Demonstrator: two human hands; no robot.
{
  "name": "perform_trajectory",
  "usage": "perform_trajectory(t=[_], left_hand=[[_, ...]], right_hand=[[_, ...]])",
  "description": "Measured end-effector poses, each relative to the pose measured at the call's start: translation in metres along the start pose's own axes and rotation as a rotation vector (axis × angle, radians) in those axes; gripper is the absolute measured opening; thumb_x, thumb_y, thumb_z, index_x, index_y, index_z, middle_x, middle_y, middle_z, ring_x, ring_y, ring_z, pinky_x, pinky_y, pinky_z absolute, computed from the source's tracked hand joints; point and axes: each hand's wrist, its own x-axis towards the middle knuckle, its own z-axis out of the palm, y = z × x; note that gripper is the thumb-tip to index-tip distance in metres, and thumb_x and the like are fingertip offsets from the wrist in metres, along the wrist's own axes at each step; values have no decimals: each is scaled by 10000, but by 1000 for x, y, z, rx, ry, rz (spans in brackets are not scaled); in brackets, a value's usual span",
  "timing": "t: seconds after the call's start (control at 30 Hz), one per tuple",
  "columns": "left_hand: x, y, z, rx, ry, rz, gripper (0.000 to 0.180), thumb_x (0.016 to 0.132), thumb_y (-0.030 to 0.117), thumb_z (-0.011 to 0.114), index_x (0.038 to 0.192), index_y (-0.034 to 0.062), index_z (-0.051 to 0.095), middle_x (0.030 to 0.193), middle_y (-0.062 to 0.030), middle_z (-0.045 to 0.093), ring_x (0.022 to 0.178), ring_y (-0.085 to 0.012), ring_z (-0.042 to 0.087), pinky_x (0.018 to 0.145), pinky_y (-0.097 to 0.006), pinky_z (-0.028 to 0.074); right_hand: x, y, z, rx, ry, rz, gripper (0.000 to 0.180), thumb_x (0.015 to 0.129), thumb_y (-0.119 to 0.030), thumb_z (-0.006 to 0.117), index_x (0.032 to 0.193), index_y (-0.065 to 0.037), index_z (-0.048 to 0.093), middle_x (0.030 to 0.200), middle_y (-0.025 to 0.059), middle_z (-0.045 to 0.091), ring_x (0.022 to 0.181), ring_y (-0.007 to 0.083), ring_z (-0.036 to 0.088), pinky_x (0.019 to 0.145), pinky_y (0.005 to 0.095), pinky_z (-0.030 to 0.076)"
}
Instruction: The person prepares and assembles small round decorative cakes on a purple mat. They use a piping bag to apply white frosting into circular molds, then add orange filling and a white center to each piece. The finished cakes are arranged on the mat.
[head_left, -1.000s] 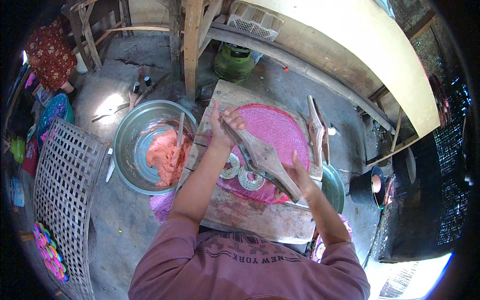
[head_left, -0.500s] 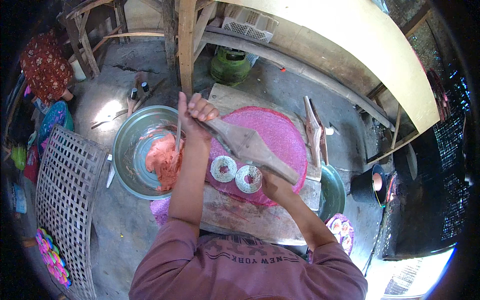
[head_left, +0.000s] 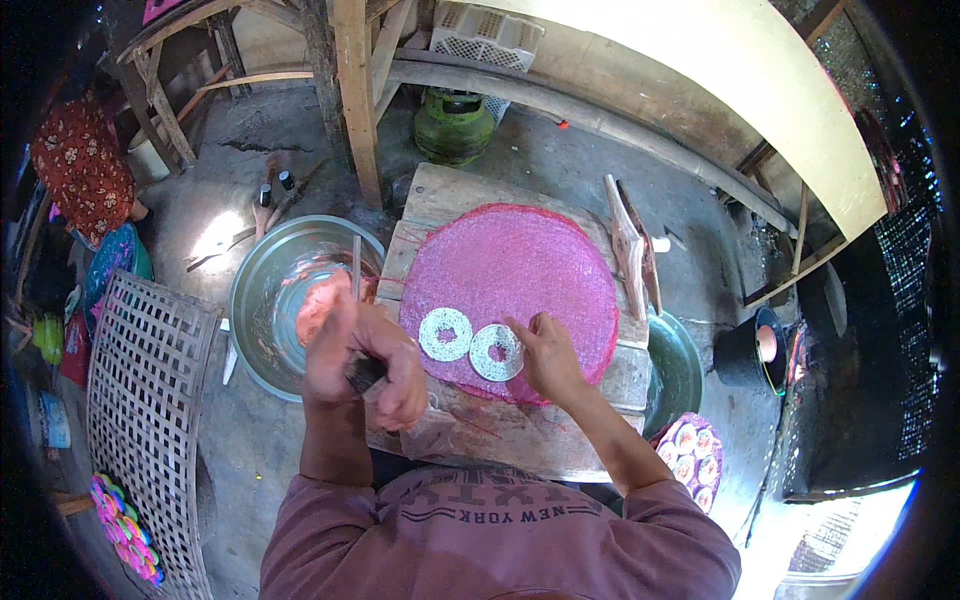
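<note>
Rough wooden tabletop (head_left: pixel 520 440) carries a round pink mat (head_left: pixel 520 280) with two white rings (head_left: pixel 470 343) side by side. Right hand (head_left: pixel 548 355) rests fingers loosely spread, fingertips touching the nearer ring; the pair runs leftward from them. Left hand (head_left: pixel 365 360) is closed around a dark handle (head_left: pixel 363 374), beside the metal basin (head_left: pixel 290 300).

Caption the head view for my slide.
Left hand grips a dark handle; right hand touches white rings on pink mat.
</note>
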Motion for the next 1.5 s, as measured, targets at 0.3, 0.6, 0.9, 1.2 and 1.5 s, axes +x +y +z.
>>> perform_trajectory(t=[0.3, 0.6, 0.9, 1.2, 1.5], left_hand=[[0, -8, -4, 17, -17, -1, 817, 982, 578, 118, 504, 8, 455, 404, -148, 445, 284, -239, 406, 311, -353, 367], [-2, -7, -7, -20, -19, -13, 793, 978, 576, 183, 536, -16, 473, 436, -149, 448, 327, -246, 423, 358, -361, 381], [-2, -9, -7, 0, -1, 20, 790, 990, 559, 136, 536, 7, 472, 399, -140, 438, 281, -234, 395, 300, -371, 367], [-1, -24, -16, 66, 147, 102, 782, 932, 675, 188, 667, 2, 484, 520, -153, 508, 434, -229, 504, 472, -354, 448], [36, -16, -27, -230, -180, 66, 820, 883, 752, 151, 666, 33, 481, 461, -96, 474, 355, -205, 435, 409, -352, 418]], right_hand=[[-9, -1, 4, -50, -31, 1, 507, 720, -35, 575, 1209, -156, 624, 947, 105, 513, 891, 280, 503, 786, 390, 413], [-6, -4, -7, 114, -4, 13, 672, 705, -203, 735, 1330, -138, 496, 1172, 155, 509, 1050, 329, 497, 888, 437, 402], [-7, -13, -6, 244, -99, -13, 913, 683, -323, 804, 1426, -110, 318, 1332, 173, 457, 1153, 357, 454, 988, 482, 333], [-22, 13, -46, 339, -95, 133, 957, 637, -250, 845, 1425, -107, 321, 1329, 156, 470, 1164, 352, 448, 1022, 453, 325], [-45, 35, -43, 153, -215, 127, 978, 631, -285, 847, 1434, -125, 312, 1334, 168, 466, 1188, 359, 437, 1043, 457, 317]])
